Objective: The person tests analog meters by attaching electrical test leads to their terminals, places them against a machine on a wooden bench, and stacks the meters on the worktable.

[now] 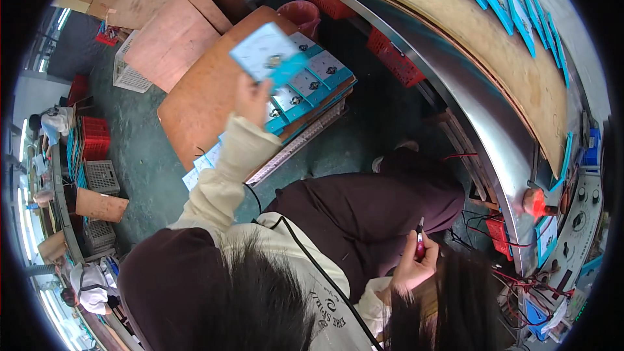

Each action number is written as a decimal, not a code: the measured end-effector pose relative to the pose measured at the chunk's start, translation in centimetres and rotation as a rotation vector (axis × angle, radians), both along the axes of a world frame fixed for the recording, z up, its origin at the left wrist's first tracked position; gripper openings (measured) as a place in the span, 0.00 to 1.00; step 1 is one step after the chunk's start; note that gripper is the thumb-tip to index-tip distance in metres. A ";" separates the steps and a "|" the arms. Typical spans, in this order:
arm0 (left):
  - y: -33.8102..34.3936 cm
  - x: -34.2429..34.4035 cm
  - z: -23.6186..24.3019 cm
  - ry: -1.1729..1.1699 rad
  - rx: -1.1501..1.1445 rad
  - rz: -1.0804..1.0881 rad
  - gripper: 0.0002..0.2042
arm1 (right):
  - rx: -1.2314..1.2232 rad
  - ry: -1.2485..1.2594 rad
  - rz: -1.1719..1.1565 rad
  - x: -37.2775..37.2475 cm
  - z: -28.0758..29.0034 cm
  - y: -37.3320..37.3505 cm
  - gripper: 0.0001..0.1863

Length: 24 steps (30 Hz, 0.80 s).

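My left hand reaches out over a brown board and grips a white-and-blue rectangular panel by its near edge. The panel is tilted and slightly blurred, with a small round metal part on its face. Under and beside it, several similar panels lie in rows on the board's right side. Low in front of me, my right hand is closed around a small tool with a dark red handle and a narrow pointed metal tip. That tip points upward, and the tool's exact kind is unclear.
The brown board rests on a stack near my legs. A metal-edged workbench curves along the right, with more blue panels on it. Red crates sit beneath. Cables and a control box are at lower right.
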<state>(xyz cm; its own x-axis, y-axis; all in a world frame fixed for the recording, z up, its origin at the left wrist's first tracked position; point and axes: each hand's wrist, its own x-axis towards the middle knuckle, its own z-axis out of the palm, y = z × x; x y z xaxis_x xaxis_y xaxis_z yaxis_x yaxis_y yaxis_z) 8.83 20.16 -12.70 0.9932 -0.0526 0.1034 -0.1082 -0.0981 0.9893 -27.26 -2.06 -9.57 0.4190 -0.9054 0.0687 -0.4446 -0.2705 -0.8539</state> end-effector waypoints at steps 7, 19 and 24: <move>11.1 9.6 -12.1 0.413 0.341 0.201 0.20 | 0.062 0.166 -0.081 -1.4 0.3 -3.4 0.11; 6.2 3.1 -5.5 -0.417 1.467 -0.375 0.34 | 0.797 -1.264 0.364 0.6 10.0 -5.9 0.15; 2.1 9.1 -1.0 -0.384 1.264 0.086 0.25 | 0.533 -1.282 1.138 1.9 17.7 -8.1 0.11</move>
<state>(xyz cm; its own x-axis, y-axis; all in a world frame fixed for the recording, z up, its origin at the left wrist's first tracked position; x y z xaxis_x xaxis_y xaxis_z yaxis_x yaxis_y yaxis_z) 17.94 22.21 -13.71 0.9171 -0.2589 0.3031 -0.3064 -0.9443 0.1203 -25.40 -10.16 8.12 0.7141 -0.2708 0.6456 0.6865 0.4515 -0.5700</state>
